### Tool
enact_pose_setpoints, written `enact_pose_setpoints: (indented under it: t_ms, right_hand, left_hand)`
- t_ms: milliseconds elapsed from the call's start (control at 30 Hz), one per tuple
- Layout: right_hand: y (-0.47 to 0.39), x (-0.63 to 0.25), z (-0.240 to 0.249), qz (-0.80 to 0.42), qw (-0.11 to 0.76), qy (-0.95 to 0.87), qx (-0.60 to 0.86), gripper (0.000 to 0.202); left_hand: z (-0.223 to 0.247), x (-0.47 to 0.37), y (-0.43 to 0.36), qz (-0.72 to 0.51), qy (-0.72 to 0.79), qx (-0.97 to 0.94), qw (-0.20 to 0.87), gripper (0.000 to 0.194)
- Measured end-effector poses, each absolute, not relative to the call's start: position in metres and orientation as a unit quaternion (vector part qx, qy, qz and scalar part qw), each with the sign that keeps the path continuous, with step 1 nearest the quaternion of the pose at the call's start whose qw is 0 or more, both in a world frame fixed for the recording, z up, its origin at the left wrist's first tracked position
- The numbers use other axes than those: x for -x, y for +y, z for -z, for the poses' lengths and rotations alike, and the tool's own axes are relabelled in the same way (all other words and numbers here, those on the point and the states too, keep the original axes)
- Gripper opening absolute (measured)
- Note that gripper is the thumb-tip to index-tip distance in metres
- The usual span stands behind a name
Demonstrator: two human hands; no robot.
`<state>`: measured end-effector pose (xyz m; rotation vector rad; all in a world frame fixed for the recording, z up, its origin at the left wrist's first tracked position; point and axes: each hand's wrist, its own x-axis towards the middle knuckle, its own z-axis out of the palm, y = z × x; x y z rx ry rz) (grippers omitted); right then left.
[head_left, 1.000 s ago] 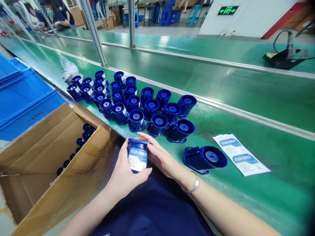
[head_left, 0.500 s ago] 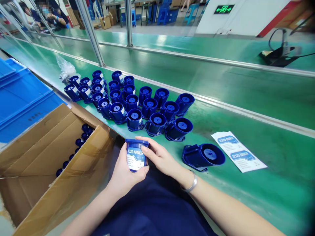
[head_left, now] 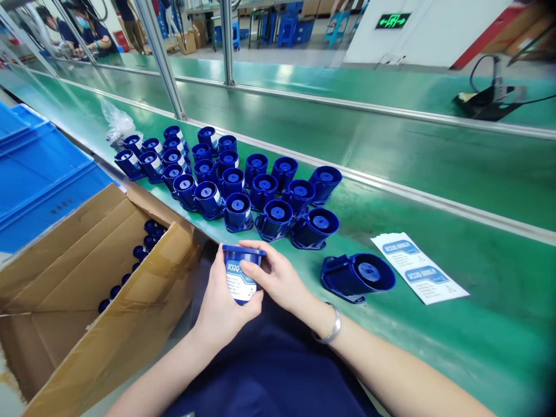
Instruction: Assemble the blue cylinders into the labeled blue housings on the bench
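Just in front of the bench edge, a blue plastic pump housing (head_left: 244, 253) with a white and blue label (head_left: 238, 282) is held between both hands. My left hand (head_left: 228, 315) is closed round its left side and underside. My right hand (head_left: 278, 275) grips the other side, its thumb pressed on the label and covering part of the print. On the bench to the right, another blue housing (head_left: 358, 275) lies tilted on its side. Beside that is a sheet of labels (head_left: 420, 269) with two labels showing.
Several blue housings (head_left: 278, 217) stand grouped on the green bench (head_left: 499, 243). A clear plastic bag (head_left: 117, 121) lies behind them. At left are an open cardboard box (head_left: 143, 324) with blue parts inside and blue crates (head_left: 39, 168). A metal post (head_left: 160, 58) rises beyond; people work far left.
My right thumb has slid left across the label, covering more of its printed heading. The housing stays in both hands, turned very slightly; the camera view has shifted a little.
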<state>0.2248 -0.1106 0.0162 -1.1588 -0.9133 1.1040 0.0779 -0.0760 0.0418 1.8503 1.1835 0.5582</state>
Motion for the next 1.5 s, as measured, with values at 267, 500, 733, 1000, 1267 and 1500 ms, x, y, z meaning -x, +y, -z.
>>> enact_pose_setpoints:
  t_ms: [267, 500, 733, 1000, 1267, 1500]
  right_hand:
    - [-0.111, -0.225, -0.021, -0.449, 0.577, -0.434, 0.526, 0.062]
    - [-0.116, -0.225, -0.018, -0.486, 0.571, -0.432, 0.501, 0.075]
    - [-0.115, -0.228, -0.015, -0.466, 0.552, -0.434, 0.538, 0.051]
    - [-0.11, -0.223, -0.007, -0.521, 0.521, -0.419, 0.53, 0.059]
    - [-0.106, -0.212, -0.033, -0.501, 0.484, -0.468, 0.544, 0.065]
    - [-0.106, -0.211, -0.038, -0.439, 0.517, -0.538, 0.501, 0.051]
  left_hand:
    - [-0.051, -0.079, -0.073, -0.21, 0.468, -0.697, 0.501, 0.092]
    - [-0.048, -0.076, -0.072, -0.224, 0.46, -0.683, 0.521, 0.097]
    - [-0.046, -0.07, -0.069, -0.254, 0.418, -0.592, 0.64, 0.097]
    - [-0.057, -0.04, -0.06, -0.238, 0.383, -0.627, 0.635, 0.111]
    - [-0.065, -0.021, -0.055, -0.23, 0.333, -0.535, 0.741, 0.104]
    - [-0.058, -0.027, -0.056, -0.259, 0.352, -0.461, 0.772, 0.065]
